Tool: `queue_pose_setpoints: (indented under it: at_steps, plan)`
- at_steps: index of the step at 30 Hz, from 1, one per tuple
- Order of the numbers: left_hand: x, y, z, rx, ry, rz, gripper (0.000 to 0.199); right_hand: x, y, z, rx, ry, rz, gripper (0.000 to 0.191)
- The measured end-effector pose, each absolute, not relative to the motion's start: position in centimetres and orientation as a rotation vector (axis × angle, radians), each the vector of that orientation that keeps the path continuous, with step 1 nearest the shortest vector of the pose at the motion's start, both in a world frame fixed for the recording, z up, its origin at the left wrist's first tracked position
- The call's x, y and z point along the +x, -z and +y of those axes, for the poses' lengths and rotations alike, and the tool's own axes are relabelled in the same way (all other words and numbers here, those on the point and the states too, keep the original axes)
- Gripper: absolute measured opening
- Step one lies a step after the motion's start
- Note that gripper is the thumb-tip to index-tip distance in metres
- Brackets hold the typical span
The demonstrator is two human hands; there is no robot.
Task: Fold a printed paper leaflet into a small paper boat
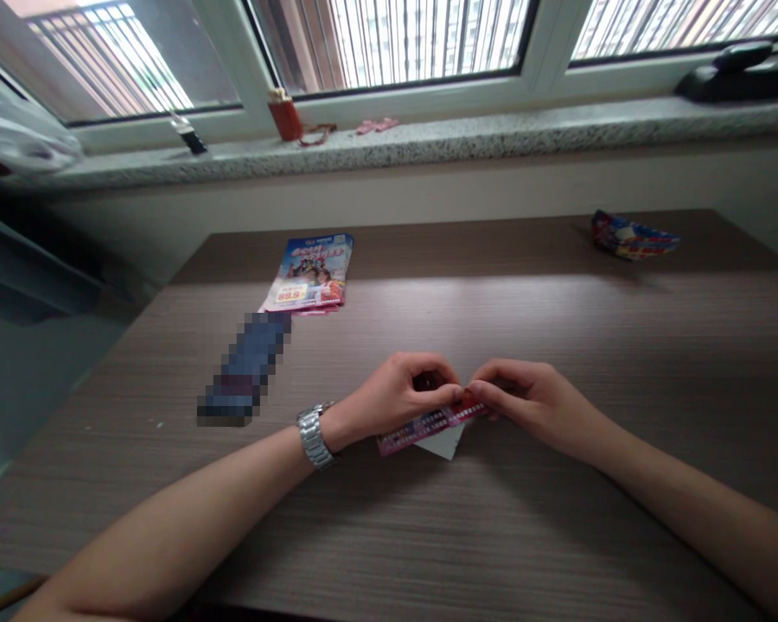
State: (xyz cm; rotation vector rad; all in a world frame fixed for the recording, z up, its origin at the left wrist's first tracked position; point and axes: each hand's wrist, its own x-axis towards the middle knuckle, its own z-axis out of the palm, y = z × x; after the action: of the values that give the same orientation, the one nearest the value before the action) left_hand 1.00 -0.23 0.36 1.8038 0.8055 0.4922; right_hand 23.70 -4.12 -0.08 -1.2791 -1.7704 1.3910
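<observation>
Near the middle of the brown table (389, 527), a folded printed paper (428, 425) in pink and purple, with a white corner sticking out below, is held between both hands. My left hand (410, 390), with a silver watch at the wrist, pinches its upper edge between thumb and fingers. My right hand (537, 399) pinches the paper's right end, thumb and fingertips close to those of my left hand. The fingers cover part of the paper, so its full shape is hidden.
A stack of colourful flyers (311, 272) lies at the back left, with a pixelated dark object (245, 370) in front. A folded colourful paper piece (632, 239) stands back right. The granite sill (467, 136) behind holds a red lighter-shaped item (285, 117) and small things.
</observation>
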Motion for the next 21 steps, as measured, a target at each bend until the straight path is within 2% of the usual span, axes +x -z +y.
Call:
queue_pose_setpoints:
  at_steps: [21]
  plan:
    - [0.55,-0.43,0.1,1.82,-0.511,0.865,0.024,24.3,-0.11,-3.65,-1.353,-1.223,-1.766,0.03]
